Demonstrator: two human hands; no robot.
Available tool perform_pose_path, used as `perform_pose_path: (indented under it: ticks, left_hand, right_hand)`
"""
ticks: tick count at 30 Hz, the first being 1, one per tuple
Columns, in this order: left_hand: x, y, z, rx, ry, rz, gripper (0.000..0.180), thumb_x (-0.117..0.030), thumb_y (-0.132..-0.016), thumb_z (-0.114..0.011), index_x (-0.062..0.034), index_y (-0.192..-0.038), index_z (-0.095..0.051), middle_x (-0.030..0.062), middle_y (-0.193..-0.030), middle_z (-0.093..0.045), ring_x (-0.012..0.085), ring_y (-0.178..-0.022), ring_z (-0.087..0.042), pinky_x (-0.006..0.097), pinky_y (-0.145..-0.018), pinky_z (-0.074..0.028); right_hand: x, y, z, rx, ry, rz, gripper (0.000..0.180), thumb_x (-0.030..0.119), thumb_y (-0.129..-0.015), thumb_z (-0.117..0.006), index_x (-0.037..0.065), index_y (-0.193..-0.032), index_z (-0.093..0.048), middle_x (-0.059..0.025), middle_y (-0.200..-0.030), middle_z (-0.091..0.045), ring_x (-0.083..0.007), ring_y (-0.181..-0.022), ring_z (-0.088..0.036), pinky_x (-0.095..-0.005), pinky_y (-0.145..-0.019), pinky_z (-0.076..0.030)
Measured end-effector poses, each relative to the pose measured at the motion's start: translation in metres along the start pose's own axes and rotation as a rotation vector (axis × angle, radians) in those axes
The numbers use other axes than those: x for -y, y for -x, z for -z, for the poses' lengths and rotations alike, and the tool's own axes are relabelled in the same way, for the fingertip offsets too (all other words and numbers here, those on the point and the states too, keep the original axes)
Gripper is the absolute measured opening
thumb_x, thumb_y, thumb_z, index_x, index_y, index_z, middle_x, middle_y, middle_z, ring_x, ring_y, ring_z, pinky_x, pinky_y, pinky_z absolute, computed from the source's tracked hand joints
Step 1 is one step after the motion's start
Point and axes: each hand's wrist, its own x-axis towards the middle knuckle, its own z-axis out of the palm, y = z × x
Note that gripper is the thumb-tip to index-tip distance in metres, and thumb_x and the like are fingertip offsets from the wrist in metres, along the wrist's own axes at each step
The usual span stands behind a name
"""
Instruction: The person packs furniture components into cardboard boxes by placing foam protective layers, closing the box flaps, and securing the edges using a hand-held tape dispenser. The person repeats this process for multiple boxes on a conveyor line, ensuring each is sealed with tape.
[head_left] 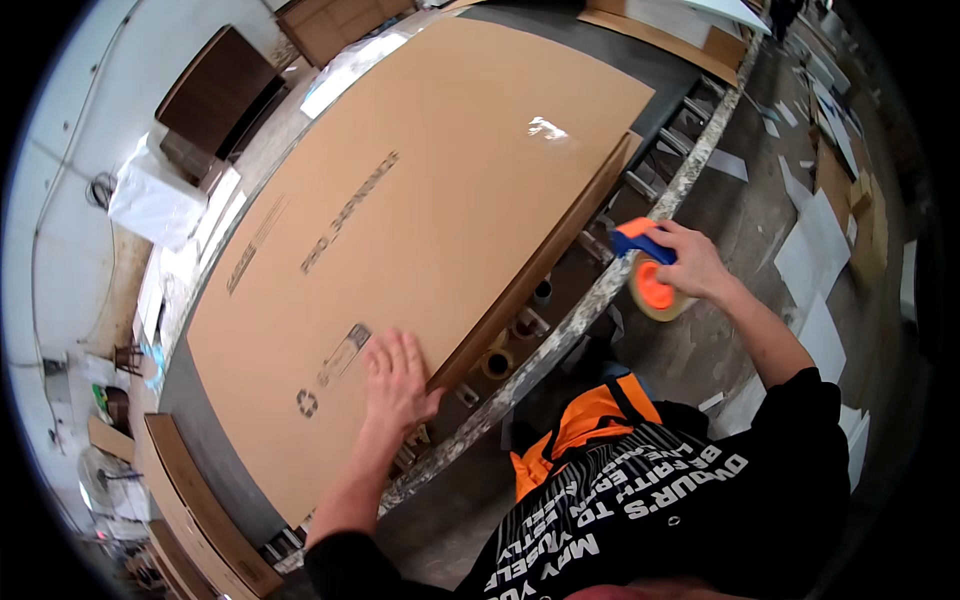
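A large flat cardboard box (440,180) with dark printing lies on the dark conveyor surface in front of me. My left hand (400,380) rests on its top near the close edge, palm down with the fingers stretched out. A short shiny strip of clear tape (547,129) sticks to the box's top toward the far right. To the right of the box, my right hand (682,260) is closed around an orange and blue tape dispenser (645,240). The dispenser's tape roll with its orange hub hangs below that hand, apart from the box.
A mottled metal rail (560,345) runs along the conveyor's near side, with rollers and several tape rolls (497,363) behind it. Long brown cartons (205,510) stand at the lower left. Loose white sheets (815,245) litter the floor on the right. Another opened carton (665,40) lies at the back.
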Motion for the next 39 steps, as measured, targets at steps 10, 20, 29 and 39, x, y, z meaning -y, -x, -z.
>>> perform_pose_path:
  ticks: [10,20,29,39]
  left_hand:
    - [0.007,0.001,-0.02,-0.282,0.078,-0.048,0.091,-0.044,-0.066,-0.076,-0.0024,-0.139,-0.042,0.0188,-0.144,-0.041,0.0494,-0.127,-0.04,0.057,-0.105,-0.032]
    - [0.012,0.013,-0.038,-0.416,0.127,-0.013,0.085,-0.038,-0.057,-0.079,-0.0035,-0.131,-0.053,0.0178,-0.137,-0.05,0.0495,-0.12,-0.048,0.058,-0.102,-0.037]
    - [0.012,0.008,-0.029,-0.41,0.095,-0.034,0.087,-0.041,-0.059,-0.08,-0.0024,-0.132,-0.051,0.0184,-0.139,-0.048,0.0484,-0.123,-0.045,0.057,-0.105,-0.034]
    - [0.126,0.213,-0.077,-0.433,0.141,0.068,0.092,-0.041,-0.063,-0.079,0.0083,-0.133,-0.045,0.0302,-0.135,-0.046,0.0463,-0.126,-0.045,0.05,-0.109,-0.034]
  right_hand:
    - [0.348,-0.128,-0.035,0.54,0.516,0.312,0.043,0.029,-0.059,-0.065,0.006,-0.095,-0.07,-0.0189,-0.098,-0.067,-0.0341,-0.091,-0.065,-0.0416,-0.075,-0.052]
    - [0.238,-0.001,-0.071,0.628,0.551,0.41,0.065,0.031,-0.058,-0.066,0.0,-0.115,-0.059,-0.0225,-0.112,-0.06,-0.0364,-0.082,-0.068,-0.0435,-0.07,-0.055]
    - [0.256,-0.005,-0.173,0.653,0.514,0.313,0.029,0.026,-0.058,-0.067,0.007,-0.078,-0.074,-0.0129,-0.074,-0.07,-0.0275,-0.087,-0.068,-0.0367,-0.071,-0.055]
    - [0.283,0.112,-0.132,0.211,0.266,0.152,0.041,0.028,-0.067,-0.066,0.018,-0.107,-0.066,-0.0152,-0.126,-0.054,-0.035,-0.092,-0.065,-0.0433,-0.078,-0.053]
